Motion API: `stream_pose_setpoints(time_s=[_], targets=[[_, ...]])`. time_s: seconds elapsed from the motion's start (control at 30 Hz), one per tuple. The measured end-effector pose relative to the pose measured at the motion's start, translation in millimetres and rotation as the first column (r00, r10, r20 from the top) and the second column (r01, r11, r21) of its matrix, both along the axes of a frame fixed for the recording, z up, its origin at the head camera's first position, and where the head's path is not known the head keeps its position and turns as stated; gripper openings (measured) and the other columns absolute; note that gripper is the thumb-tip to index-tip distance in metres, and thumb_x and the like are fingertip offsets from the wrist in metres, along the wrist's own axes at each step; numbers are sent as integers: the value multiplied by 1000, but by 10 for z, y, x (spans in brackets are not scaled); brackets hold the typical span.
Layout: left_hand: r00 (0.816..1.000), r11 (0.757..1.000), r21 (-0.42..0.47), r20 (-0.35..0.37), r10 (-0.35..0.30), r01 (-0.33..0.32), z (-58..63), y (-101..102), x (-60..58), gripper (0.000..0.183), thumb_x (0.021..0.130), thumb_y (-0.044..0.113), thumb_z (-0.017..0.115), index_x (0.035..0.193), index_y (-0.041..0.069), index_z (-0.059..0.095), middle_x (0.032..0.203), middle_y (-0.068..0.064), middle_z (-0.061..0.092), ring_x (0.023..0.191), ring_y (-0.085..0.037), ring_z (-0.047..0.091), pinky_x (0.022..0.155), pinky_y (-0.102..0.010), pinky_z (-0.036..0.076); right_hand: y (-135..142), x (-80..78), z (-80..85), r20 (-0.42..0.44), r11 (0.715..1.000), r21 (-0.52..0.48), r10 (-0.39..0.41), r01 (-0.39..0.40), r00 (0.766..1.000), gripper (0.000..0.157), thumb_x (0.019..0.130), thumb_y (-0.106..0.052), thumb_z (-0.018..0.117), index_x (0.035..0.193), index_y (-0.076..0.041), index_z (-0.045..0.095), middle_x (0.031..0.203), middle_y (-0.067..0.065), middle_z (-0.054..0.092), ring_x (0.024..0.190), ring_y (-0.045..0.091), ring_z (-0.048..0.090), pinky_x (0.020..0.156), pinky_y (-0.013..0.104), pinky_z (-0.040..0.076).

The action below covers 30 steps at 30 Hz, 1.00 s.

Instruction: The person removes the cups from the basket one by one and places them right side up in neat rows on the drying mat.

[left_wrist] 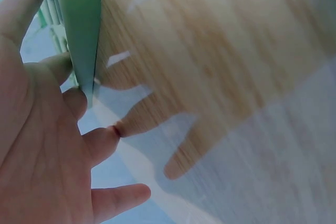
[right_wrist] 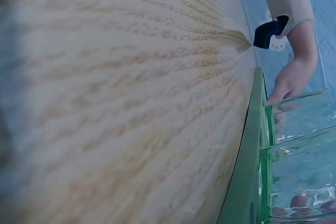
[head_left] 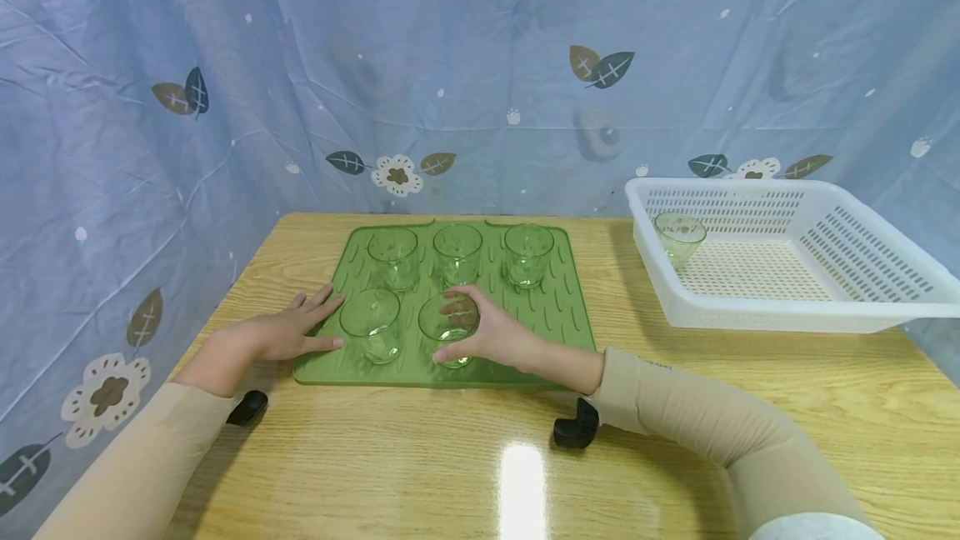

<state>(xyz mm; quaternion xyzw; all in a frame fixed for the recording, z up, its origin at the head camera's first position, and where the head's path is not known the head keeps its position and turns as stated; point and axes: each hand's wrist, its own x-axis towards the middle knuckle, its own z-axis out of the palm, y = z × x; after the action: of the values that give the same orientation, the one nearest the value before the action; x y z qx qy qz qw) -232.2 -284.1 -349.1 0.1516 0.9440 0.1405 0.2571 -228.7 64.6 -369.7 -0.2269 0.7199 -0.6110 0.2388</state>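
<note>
A green ridged drying mat (head_left: 555,307) lies on the table, with clear drinking glasses standing upright on it in two rows. My right hand (head_left: 487,332) curls its thumb and fingers round the front-row glass (head_left: 431,327) nearest the middle. To its left stands another front-row glass (head_left: 371,323). The back row holds a left glass (head_left: 393,261), a middle glass (head_left: 457,252) and a right glass (head_left: 528,255). My left hand (head_left: 292,330), fingers spread, touches the mat's left edge; in the left wrist view its fingertips meet the green mat edge (left_wrist: 84,30).
A white perforated basket (head_left: 795,311) stands at the right, with one more glass (head_left: 680,238) tilted against its left wall. The wooden table (head_left: 375,457) extends in front of the mat. A blue patterned curtain (head_left: 480,48) hangs behind and on the left.
</note>
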Motion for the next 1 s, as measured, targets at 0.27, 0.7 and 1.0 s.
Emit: stream_pose_setpoints(time_s=[0.27,0.7,1.0], targets=[[1000,1000,-3,-2,-4,4,-6,-6,-12,96,100,64,53,166,6,11,169,-23,-8,147,-59,-7,99,-88,12,-2,-7,-9,-11,1000,4,4,-4,1000,98,82,-1,86,159,-4,26,151,21,47,140,40,45,105,46,49],[1000,1000,8,-7,-7,7,-10,-8,-6,95,101,61,54,165,5,13,168,-24,-7,147,-60,-6,99,-88,13,142,-57,47,-70,999,54,9,-5,998,100,80,-5,88,159,-4,26,152,20,46,137,38,47,117,46,35],[1000,1000,7,-8,-4,4,-8,-4,-4,96,100,63,53,165,6,12,169,-24,-7,147,-60,-6,99,-88,13,389,-94,125,-139,996,88,35,-23,990,100,79,-2,88,159,-2,26,157,24,37,146,43,34,121,47,25]])
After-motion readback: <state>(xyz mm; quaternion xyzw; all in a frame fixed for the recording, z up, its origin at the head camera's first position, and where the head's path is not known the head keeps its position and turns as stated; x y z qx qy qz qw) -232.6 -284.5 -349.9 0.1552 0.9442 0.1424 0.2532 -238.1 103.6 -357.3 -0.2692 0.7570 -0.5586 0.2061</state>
